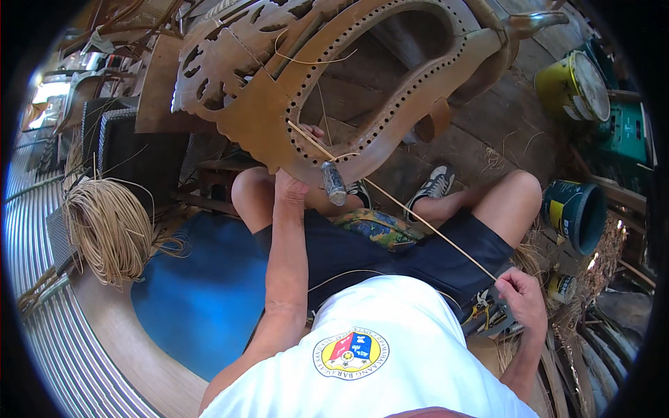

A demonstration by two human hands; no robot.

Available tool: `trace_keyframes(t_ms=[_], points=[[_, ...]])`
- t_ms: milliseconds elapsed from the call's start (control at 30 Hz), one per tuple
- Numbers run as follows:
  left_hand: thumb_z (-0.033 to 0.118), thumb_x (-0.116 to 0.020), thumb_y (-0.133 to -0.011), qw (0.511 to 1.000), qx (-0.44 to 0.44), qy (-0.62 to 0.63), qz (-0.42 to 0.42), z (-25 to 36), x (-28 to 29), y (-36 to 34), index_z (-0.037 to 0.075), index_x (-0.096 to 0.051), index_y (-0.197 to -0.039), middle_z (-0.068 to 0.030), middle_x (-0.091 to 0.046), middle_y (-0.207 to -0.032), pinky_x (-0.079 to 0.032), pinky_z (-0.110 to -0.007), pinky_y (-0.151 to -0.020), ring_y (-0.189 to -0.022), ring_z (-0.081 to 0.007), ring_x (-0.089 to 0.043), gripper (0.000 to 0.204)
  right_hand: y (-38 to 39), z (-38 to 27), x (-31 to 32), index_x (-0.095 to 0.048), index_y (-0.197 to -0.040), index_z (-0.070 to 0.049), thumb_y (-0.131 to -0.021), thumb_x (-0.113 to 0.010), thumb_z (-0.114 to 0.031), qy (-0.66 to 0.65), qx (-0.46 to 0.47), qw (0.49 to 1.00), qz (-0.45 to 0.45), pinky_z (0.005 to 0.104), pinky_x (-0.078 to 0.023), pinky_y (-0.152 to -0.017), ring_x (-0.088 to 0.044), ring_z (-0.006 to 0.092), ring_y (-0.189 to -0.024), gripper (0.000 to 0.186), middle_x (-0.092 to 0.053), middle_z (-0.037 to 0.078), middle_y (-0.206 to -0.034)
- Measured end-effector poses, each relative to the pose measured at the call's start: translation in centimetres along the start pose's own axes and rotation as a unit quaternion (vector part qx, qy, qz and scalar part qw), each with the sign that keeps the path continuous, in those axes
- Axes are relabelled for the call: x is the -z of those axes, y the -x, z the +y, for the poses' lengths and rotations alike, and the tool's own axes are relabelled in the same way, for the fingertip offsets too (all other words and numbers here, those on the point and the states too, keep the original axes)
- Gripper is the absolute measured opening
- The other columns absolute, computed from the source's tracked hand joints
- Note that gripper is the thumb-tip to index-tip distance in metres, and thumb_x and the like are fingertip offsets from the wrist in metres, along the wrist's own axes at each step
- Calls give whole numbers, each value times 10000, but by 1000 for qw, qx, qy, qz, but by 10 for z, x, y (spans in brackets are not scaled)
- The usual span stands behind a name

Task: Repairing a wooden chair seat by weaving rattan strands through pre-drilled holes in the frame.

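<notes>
Step in hand, apparently: tensioning cane. The hands are well apart. The right hand [523,299] pinches the cane strand [432,228], which runs straight to the perforated chair frame [268,118] above the left hand [291,187]. That hand is partly hidden behind the rim; its grip cannot be told. A stubby-handled tool [334,184] stands just right of it. The next move likely calls for even tension.

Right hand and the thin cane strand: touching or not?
Touching. The head view shows the right hand with thumb and fingers pinched on the cane strand, with no gap at the fingertips.
</notes>
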State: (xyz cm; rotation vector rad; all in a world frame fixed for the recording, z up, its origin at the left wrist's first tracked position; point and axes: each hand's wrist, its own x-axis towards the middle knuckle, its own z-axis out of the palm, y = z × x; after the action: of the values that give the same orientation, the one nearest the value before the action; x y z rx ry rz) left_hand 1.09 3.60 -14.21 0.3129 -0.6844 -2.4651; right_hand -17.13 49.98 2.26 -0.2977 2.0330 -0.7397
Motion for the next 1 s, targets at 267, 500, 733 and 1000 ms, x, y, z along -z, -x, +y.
trace_keyframes(t_ms=[267,500,733,1000], points=[[197,-665,-932,983,-41,-176,21,4,-9,3,47,-601,-1135,-60,-564,-1073,-507,-339,-929,-1089,-232,-542,260,48,-13,53,-622,-763,2,-834,-715,-91,8,40,999,10,251,-433,-667,-541,105,-741,149,-604,61,-925],[162,-759,-847,972,-52,-230,-15,6,-8,2,60,-559,-1152,-61,-570,-1083,-505,-367,-969,-1106,-232,-572,379,32,-25,23,-561,-637,-57,-825,-800,-173,-453,373,806,-74,265,-481,-511,-573,173,-529,326,-661,177,-1016],[139,-819,-790,958,-18,-285,29,0,-10,7,44,-599,-1213,-80,-587,-1179,-522,-360,-964,-1098,-213,-594,486,0,-61,4,-606,-970,-30,-862,-822,-285,-574,396,707,-117,243,-507,-507,-575,153,-609,352,-659,128,-827],[85,-745,-867,979,8,-183,88,-12,-3,16,2,-631,-1199,-94,-618,-1157,-534,-336,-971,-1067,-181,-614,361,-106,-77,-88,-679,-1043,-30,-970,-624,-13,-321,234,918,0,232,-511,-654,-616,82,-749,93,-668,41,-868]])
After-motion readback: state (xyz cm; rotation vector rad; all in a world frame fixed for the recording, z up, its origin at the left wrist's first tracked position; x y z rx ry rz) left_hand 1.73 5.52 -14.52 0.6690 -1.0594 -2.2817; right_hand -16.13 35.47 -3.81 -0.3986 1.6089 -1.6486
